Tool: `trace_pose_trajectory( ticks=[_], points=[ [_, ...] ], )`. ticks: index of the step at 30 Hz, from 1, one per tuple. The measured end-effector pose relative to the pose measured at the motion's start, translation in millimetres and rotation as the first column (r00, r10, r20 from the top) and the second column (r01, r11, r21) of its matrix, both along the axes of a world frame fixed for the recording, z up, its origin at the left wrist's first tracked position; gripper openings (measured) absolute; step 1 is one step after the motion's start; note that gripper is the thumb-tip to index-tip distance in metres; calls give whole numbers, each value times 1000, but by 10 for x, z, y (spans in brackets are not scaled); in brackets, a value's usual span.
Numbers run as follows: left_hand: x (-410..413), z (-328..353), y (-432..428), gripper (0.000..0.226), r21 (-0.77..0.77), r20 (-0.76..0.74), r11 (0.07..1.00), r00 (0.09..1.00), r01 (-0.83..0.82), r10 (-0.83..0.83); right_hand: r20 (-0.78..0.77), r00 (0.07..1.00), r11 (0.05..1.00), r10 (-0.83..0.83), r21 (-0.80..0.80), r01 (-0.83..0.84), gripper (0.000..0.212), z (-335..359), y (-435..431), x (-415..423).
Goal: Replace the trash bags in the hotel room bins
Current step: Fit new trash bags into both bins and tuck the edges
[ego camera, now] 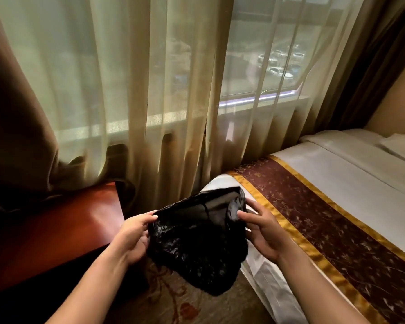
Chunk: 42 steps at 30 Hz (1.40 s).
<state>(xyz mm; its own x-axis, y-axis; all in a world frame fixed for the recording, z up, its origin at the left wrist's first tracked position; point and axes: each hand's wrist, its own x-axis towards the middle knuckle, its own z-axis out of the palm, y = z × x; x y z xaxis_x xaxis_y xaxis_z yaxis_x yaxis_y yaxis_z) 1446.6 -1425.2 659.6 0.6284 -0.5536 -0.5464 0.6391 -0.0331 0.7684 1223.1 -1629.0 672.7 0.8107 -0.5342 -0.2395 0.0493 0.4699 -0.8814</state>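
Observation:
A crumpled black trash bag [197, 239] hangs in the air between my two hands, low in the middle of the view. My left hand [132, 237] pinches its left edge with thumb and fingers. On the other side, my right hand [261, 232] grips the bag's right edge, fingers curled into the plastic. The top of the bag is pulled fairly taut between them and the rest sags down. No bin is in view.
A red-brown wooden table [56, 230] stands to the left. To the right is a bed [337, 183] with white sheets and a maroon and gold runner. Sheer and brown curtains [126, 90] cover the window ahead. Patterned carpet [173, 300] lies below.

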Motion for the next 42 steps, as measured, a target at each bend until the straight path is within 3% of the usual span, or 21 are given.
trace_pose_trajectory(
  ticks=[2,4,7,8,10,12,13,15,18,20,22,25,27,29,30,31,33,35,38,39,42],
  points=[
    [185,-98,-127,26,-59,-89,990,988,-129,124,146,989,1000,6,-1,-6,70,-136,-55,146],
    [351,-172,-268,26,-77,-186,982,970,-175,158,-79,997,963,-13,-270,-8,68,-353,-74,353],
    [580,-322,-483,28,-15,-159,975,963,-222,217,-424,863,755,-274,-651,-80,21,-587,-185,684],
    [700,-412,-535,29,18,-67,962,960,-272,273,-446,836,691,-320,-713,-117,5,-590,-266,773],
    [999,-608,-563,33,152,325,898,879,-413,349,-527,715,465,-460,-829,-311,14,-502,-493,912],
    [1253,-733,-573,32,279,591,819,762,-501,265,-571,543,199,-616,-779,-594,13,-373,-731,1012],
    [1316,-735,-615,29,303,619,804,747,-511,241,-600,462,154,-652,-702,-695,14,-328,-826,1082],
    [1309,-664,-774,18,279,606,834,761,-476,231,-680,385,229,-624,-630,-742,13,-296,-951,1290],
    [1256,-580,-1054,13,203,253,961,958,-189,135,-762,522,670,-384,-618,-410,14,-309,-1080,1638],
    [1290,-537,-1150,44,215,67,976,997,18,-33,-615,741,911,-269,-412,-11,32,-262,-1166,1797],
    [1432,-562,-1221,98,234,88,967,988,101,-124,-300,919,965,-257,-130,227,55,-207,-1276,1878],
    [1609,-613,-1351,125,214,319,966,924,146,-210,3,975,970,-221,-106,220,76,-173,-1451,1973],
    [1667,-673,-1442,123,322,502,940,821,114,-271,-146,966,861,-213,-495,115,81,-349,-1576,2020],
    [1727,-739,-1514,108,492,648,869,691,-58,-321,-360,870,422,-337,-884,-203,65,-641,-1824,2028],
    [1763,-759,-1538,100,564,683,808,646,-169,-342,-460,797,239,-392,-887,-394,51,-744,-1986,2021],
    [1781,-752,-1566,94,621,687,741,633,-256,-357,-564,704,175,-430,-818,-548,37,-804,-2150,2016],
    [1785,-783,-1680,84,719,644,627,628,-299,-438,-738,512,133,-439,-617,-775,22,-813,-2408,2061],
    [1764,-803,-1863,76,813,530,540,664,-220,-528,-808,471,217,-354,-562,-798,18,-790,-2579,2186],
    [1797,-735,-2155,74,732,515,649,793,-208,-327,-685,718,627,-124,-615,-479,23,-680,-2799,2424],
    [1818,-709,-2234,74,662,565,699,793,-271,-228,-573,807,668,-143,-657,-349,22,-647,-2883,2492],
    [1790,-672,-2407,78,478,703,774,709,-415,-55,-163,937,407,-308,-913,-25,15,-606,-3043,2596]
  ],
)
